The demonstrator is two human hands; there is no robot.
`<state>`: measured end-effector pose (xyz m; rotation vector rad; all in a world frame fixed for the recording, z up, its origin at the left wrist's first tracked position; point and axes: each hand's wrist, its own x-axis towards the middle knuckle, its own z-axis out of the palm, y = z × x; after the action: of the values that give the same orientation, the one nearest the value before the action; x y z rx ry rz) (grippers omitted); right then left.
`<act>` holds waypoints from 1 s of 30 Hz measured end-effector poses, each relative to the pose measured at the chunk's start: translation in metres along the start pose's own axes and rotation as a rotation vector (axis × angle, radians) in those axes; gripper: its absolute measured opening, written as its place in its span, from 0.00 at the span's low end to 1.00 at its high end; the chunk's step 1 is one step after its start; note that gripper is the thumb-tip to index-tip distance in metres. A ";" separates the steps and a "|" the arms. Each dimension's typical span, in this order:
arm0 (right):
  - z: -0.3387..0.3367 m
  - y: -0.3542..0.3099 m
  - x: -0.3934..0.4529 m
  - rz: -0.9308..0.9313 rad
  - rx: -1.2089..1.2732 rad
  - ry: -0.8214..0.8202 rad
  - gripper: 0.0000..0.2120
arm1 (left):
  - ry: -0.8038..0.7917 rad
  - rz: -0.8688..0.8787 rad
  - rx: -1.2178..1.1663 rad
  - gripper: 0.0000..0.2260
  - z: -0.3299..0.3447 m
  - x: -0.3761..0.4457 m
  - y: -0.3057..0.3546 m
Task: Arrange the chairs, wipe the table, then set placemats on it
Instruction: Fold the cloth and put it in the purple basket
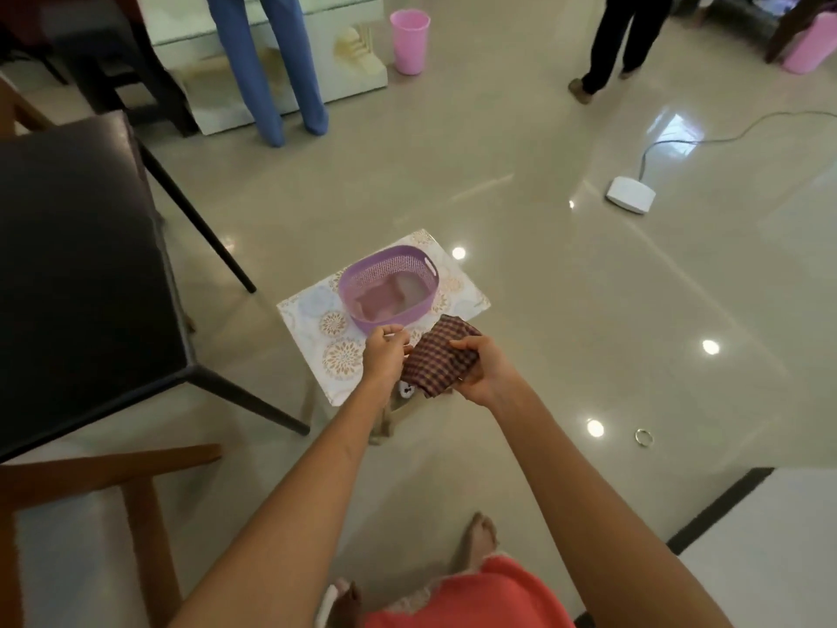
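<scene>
A folded checked cloth (437,358) in maroon and tan is held above the near edge of a small stool with a floral top (312,319). My right hand (480,371) grips the cloth's right side. My left hand (385,355) pinches its left edge with curled fingers. A purple perforated basket (358,276) stands on the stool behind the cloth, with a pinkish item lying inside. A black-seated chair (77,274) stands at the left, and a wooden chair (117,473) is near the lower left.
Two people stand on the glossy floor at the back: blue trousers (271,70) by a glass table (281,43), dark trousers (620,43) to the right. Pink bins (410,40), a white device with cable (630,194) and a small ring (644,437) lie around.
</scene>
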<state>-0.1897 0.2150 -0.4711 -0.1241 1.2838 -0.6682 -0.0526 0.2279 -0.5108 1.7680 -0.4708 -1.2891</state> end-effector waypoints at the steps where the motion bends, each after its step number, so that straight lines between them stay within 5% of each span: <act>1: -0.002 -0.013 0.004 0.006 -0.016 -0.006 0.12 | 0.007 -0.004 -0.009 0.05 0.010 0.003 0.006; 8: -0.007 -0.099 0.049 0.029 -0.262 -0.107 0.19 | 0.083 -0.106 -0.122 0.03 0.063 0.037 0.024; 14: 0.032 -0.135 0.102 0.083 -0.524 -0.225 0.15 | -0.172 -0.419 -0.619 0.13 0.056 0.072 0.022; 24: 0.129 -0.149 0.226 0.180 -0.936 -0.235 0.13 | 0.508 -0.148 -0.397 0.14 0.044 0.193 0.019; 30: 0.163 -0.131 0.276 0.283 -0.992 -0.229 0.09 | 0.749 -0.185 -0.144 0.17 0.041 0.249 -0.005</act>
<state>-0.0578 -0.0802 -0.5958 -0.7880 1.2745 0.2676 0.0072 0.0334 -0.6608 2.0341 0.2081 -0.6651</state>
